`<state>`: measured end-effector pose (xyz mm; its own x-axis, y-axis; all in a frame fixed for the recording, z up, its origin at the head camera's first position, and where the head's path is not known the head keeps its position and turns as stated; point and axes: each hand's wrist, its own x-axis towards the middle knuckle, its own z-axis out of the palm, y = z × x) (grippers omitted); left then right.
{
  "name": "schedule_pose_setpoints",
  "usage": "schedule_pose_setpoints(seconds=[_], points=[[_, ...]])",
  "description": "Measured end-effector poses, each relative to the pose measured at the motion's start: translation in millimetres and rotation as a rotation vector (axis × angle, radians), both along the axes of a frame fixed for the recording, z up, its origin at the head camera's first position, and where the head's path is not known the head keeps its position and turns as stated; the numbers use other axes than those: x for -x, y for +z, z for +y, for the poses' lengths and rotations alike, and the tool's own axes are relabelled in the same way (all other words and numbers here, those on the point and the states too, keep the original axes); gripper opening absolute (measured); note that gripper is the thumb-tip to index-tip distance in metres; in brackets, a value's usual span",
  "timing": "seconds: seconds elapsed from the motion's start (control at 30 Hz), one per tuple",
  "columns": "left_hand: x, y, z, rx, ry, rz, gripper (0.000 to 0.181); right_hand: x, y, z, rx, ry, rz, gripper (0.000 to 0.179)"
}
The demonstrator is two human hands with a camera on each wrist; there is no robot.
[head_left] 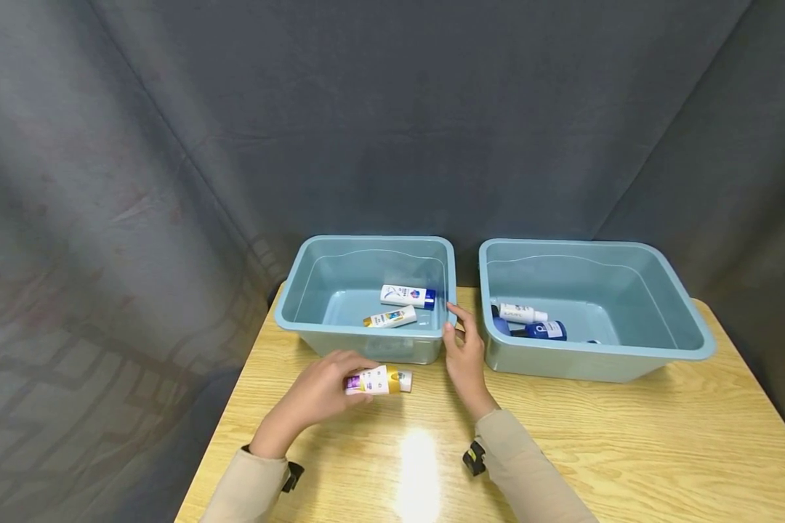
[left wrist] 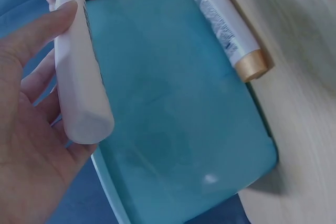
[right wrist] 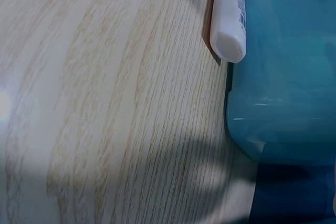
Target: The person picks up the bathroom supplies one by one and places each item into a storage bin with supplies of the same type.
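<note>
My left hand (head_left: 330,388) grips a white bottle (head_left: 369,380) with a gold cap and a purple patch on its label, in front of the left blue bin (head_left: 366,343). In the left wrist view the thumb lies along the bottle (left wrist: 81,77), fingers behind it. A second white bottle (left wrist: 223,22) with a gold cap lies on the table along the bin's front wall; its white end (right wrist: 229,43) shows in the right wrist view. My right hand (head_left: 466,356) holds the left bin's front right corner, thumb and fingertip at the rim.
Inside the left bin lie a white bottle with a blue cap (head_left: 405,296) and a white tube with a gold end (head_left: 391,317). The right blue bin (head_left: 582,356) contains a white bottle (head_left: 520,313) and a dark blue bottle (head_left: 543,331). Dark cloth (head_left: 392,131) hangs behind the wooden table (head_left: 340,465).
</note>
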<state>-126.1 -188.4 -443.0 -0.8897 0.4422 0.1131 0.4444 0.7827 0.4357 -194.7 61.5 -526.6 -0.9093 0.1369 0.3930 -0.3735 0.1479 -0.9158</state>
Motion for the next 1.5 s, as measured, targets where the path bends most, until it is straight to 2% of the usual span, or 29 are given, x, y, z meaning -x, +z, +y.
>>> schedule_pose_setpoints(seconds=[0.17,0.47,0.73,1.0,1.13,1.33,1.5], points=[[3.7,9.7,1.6,-0.001,0.0,0.029,0.049,-0.4,0.5,-0.1,-0.006,-0.009,0.027,0.034],[11.2,30.0,2.0,-0.011,0.016,0.067,0.049,0.4,0.5,-1.1,-0.008,-0.017,0.014,0.034],[22.2,51.4,-0.8,-0.043,0.057,0.1,0.048,0.7,0.3,-0.8,-0.013,-0.011,0.01,0.034],[29.6,67.3,-4.7,-0.06,0.079,0.116,0.05,0.1,0.9,-0.9,-0.016,-0.014,0.009,0.034],[34.7,69.5,-8.7,-0.067,0.066,0.153,0.051,-0.1,0.1,-2.0,-0.017,-0.015,0.0,0.034],[43.9,66.9,-10.9,-0.109,-0.007,0.279,0.052,-0.5,-0.3,-2.5,0.012,0.005,-0.009,0.036],[51.1,69.1,-10.5,-0.125,-0.028,0.318,0.051,-0.4,-1.7,-2.5,-0.007,-0.014,0.009,0.035]])
